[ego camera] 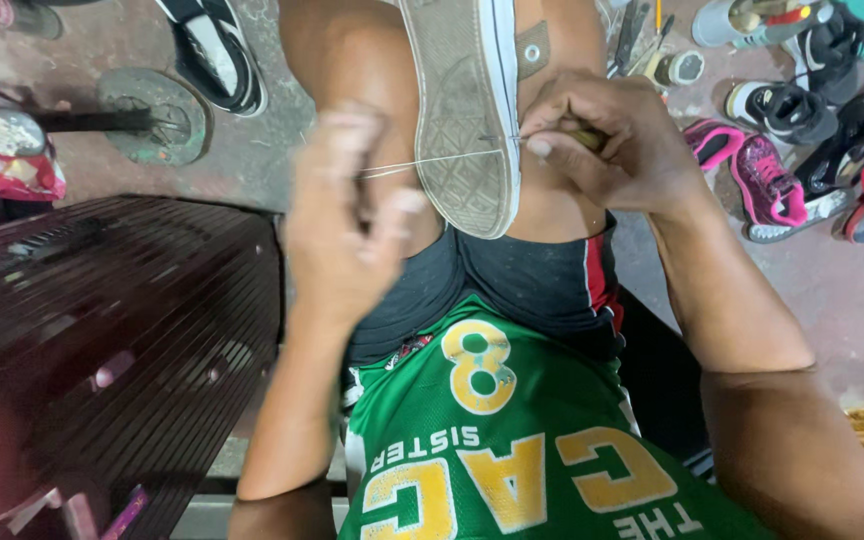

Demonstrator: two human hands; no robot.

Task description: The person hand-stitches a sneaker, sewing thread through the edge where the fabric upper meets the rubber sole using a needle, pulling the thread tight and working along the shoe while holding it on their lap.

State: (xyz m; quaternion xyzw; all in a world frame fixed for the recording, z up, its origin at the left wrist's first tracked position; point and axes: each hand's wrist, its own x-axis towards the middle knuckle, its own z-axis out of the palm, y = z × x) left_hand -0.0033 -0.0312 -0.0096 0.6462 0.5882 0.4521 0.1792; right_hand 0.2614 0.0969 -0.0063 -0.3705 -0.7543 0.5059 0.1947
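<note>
Grey-soled sneaker [467,120] sole-up, left fingers [352,190] pinching taut thread [432,160], right fingers [592,140] clenching tool.

Soft even daylight, faint shadows, motion-blurred left hand [344,215], wide-angle edge distortion.

A grey-soled canvas sneaker [467,110] lies sole-up between the person's bare knees, toe toward the green jersey [512,440]. The right hand [602,145], just right of the sneaker's sole edge, is closed on a wooden-handled tool pressed at the rim. The left hand [347,215], blurred, sits left of the sneaker and pinches a pale thread [432,162] running taut across the sole. A pile of shoes [802,150] lies on the floor, well right of the sneaker; a dark slatted bench [112,320] stands to its left.
</note>
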